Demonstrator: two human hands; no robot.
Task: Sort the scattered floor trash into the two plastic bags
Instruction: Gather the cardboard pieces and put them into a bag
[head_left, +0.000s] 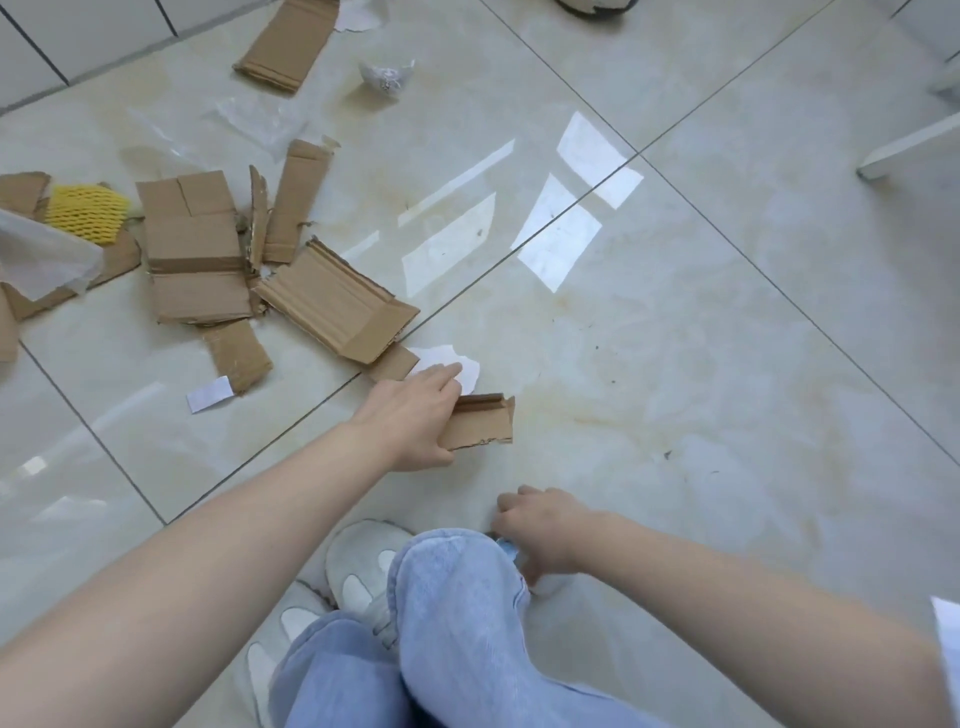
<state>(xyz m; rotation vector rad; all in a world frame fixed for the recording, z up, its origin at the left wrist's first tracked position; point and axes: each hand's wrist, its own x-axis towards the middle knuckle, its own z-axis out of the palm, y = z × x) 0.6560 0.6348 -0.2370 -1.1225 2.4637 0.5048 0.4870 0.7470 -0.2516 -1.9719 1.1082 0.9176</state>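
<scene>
My left hand (415, 415) grips a small torn cardboard piece (485, 421) low over the floor, its fingers reaching toward a white paper scrap (457, 361). My right hand (545, 527) is curled shut beside my knee, pinching something small and blue (508, 548) that is mostly hidden. Several cardboard pieces (332, 301) lie scattered to the left, with a yellow foam net (85, 210) and a white plastic bag (41, 254) at the far left edge. A clear plastic film (249, 122) lies flat farther back.
A crumpled wrapper (387, 78) and a long cardboard strip (288, 41) lie at the back. A small white slip (210, 394) rests near my left arm. White furniture legs (909, 148) stand at the right. My shoes (358, 566) and jeans fill the bottom.
</scene>
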